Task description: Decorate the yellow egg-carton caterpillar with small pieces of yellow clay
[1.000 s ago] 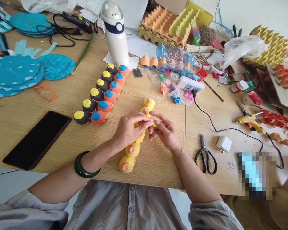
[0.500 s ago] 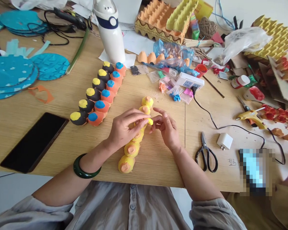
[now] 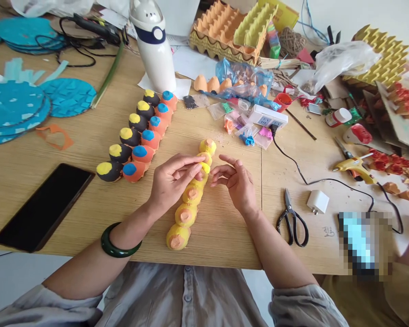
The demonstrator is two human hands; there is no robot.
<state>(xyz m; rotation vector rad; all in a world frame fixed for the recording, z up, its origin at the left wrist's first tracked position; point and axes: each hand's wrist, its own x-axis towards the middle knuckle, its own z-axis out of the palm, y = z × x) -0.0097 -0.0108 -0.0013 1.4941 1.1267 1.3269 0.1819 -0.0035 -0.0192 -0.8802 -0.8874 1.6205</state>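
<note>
My left hand (image 3: 170,181) pinches a small bright yellow piece of soft clay (image 3: 205,168) between thumb and fingers. Below it lies a strip of yellow egg-carton cups (image 3: 186,215), each topped with a peach-orange patch; the hand covers part of its middle. Just right of the strip, my right hand (image 3: 237,188) is raised with its index finger stretched and the others loosely bent, holding nothing visible. To the left stand two joined rows of cups: black ones with yellow tops (image 3: 120,153) and orange ones with blue tops (image 3: 143,153).
A phone (image 3: 44,206) lies at left, scissors (image 3: 289,218) and a white charger (image 3: 318,201) at right. A power strip (image 3: 267,117), clay packets (image 3: 247,136) and a white bottle (image 3: 154,50) are farther back. A glue gun (image 3: 356,169) rests far right. A person sits at the right edge.
My left hand has drawn the yellow clay slightly left and away from my right hand. The right hand's fingers now sit apart from the clay. The view has shifted slightly.
</note>
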